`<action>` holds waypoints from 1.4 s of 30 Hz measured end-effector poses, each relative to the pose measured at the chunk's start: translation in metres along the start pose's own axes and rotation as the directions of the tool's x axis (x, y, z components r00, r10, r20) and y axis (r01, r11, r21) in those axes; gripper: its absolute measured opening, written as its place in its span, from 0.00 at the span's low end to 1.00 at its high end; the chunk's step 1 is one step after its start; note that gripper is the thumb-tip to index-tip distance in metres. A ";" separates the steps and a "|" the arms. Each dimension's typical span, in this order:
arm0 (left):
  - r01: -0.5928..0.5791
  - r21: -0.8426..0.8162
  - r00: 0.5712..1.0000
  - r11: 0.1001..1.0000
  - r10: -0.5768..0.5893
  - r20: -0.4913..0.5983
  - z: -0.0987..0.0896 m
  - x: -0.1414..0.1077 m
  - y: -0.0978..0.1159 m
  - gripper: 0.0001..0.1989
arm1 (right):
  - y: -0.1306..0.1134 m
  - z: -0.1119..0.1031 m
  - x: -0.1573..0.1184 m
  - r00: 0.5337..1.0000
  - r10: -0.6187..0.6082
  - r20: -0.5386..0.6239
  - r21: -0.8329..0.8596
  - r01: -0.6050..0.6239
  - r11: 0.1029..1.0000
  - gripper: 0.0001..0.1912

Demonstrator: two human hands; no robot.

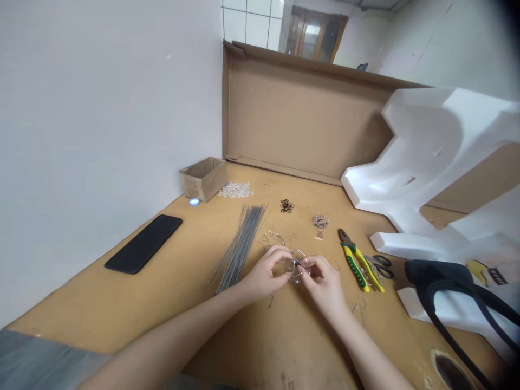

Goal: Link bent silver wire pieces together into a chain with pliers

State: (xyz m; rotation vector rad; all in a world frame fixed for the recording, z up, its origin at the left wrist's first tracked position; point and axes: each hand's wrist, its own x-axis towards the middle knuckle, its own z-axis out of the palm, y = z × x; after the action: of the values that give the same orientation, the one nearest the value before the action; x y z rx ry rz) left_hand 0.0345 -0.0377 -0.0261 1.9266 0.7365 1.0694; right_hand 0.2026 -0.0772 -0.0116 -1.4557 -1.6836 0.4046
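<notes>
A small openwork piece of bent silvery wire [298,265] is held between my two hands, above the table's front part. My left hand [268,272] pinches its left side with thumb and fingers. On the right side, the fingers of my right hand [324,281] close on the same piece. Another wire shape [273,238] lies just behind my left hand. To the left is a bundle of straight grey wires [242,246]. Small black rings [286,206] and a little tangled wire pile [320,221] lie farther back.
Pliers with yellow-green handles [357,265] and scissors [382,265] lie right of my hands. A black phone [144,244], small cardboard box [204,177], blue cap [194,201] and clear beads [236,189] are at left. White foam [430,135] stands at right, with a black strap [439,319] below.
</notes>
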 end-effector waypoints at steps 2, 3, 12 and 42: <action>0.017 -0.120 0.997 0.993 -0.007 0.080 -0.003 0.001 0.001 0.19 | 0.002 0.000 0.001 1.000 -0.004 0.001 0.021 0.004 1.000 0.03; 0.038 -0.180 0.992 0.983 -0.016 0.126 -0.005 0.001 0.002 0.20 | 0.003 -0.001 0.001 1.000 -0.022 0.004 0.003 0.022 1.000 0.03; 0.144 -0.483 0.984 0.864 -0.177 -0.023 -0.010 0.003 0.006 0.09 | -0.001 -0.013 0.001 0.929 -0.368 0.021 -0.339 0.353 0.872 0.10; 0.496 -0.461 0.853 0.736 -0.311 0.419 -0.011 0.008 -0.011 0.11 | 0.001 -0.014 0.004 0.893 -0.414 0.179 -0.201 0.445 0.873 0.14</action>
State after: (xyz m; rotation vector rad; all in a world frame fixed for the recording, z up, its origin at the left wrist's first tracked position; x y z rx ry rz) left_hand 0.0277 -0.0221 -0.0292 1.2947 0.5490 0.5811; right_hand 0.2141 -0.0773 -0.0031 -1.1820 -2.1579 0.0502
